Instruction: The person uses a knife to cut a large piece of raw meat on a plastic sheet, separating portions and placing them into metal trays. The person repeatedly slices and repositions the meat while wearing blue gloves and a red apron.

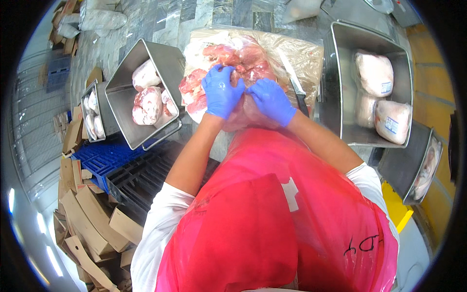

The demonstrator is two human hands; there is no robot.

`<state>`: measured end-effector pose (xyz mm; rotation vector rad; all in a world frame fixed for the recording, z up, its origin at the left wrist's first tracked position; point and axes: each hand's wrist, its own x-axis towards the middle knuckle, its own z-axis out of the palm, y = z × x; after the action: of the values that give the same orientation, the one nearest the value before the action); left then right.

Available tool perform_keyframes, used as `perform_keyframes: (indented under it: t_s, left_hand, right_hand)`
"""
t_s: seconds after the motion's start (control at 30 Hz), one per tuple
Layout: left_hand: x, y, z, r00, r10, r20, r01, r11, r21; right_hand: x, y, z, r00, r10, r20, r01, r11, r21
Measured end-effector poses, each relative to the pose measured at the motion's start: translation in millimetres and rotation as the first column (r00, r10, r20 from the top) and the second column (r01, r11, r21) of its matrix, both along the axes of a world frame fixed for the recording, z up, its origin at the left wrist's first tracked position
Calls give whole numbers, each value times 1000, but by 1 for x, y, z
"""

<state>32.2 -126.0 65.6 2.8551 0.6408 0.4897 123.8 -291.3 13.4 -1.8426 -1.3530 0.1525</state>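
A large cut of raw meat (248,53), pink with white fat, lies on a plastic-covered cardboard surface (306,51) in front of me. Blue gloves cover both of my hands. My left hand (222,92) is on the meat's near left part, its fingers bent over it and the thumb toward the middle. Beside it, my right hand (273,101) pinches at the meat's near edge, fingertips close to my left thumb. Clear plastic seems to lie around the near side of the meat. Just right of my right hand rests a knife (294,80), blade pointing away and dark handle toward me.
On the left stands a metal tub (168,53) holding meat pieces (147,105); a smaller one (100,87) is behind it. To the right, another metal tub (345,134) holds wrapped meat packs (374,73). Blue (104,155) and black (141,177) pallets and flattened cardboard (92,219) lie lower left.
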Motion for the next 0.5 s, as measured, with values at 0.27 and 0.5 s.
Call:
perform_keyframes:
  t_s: [0.27,0.5]
  left_hand:
    - [-5,22,-5,989,17,-150,-52,971,-234]
    - [-14,27,-14,997,-72,20,74,984,-165]
  right_hand:
    - [42,-18,1,815,-302,-494,364,931,31]
    - [74,-41,-1,794,-296,-531,309,949,-66]
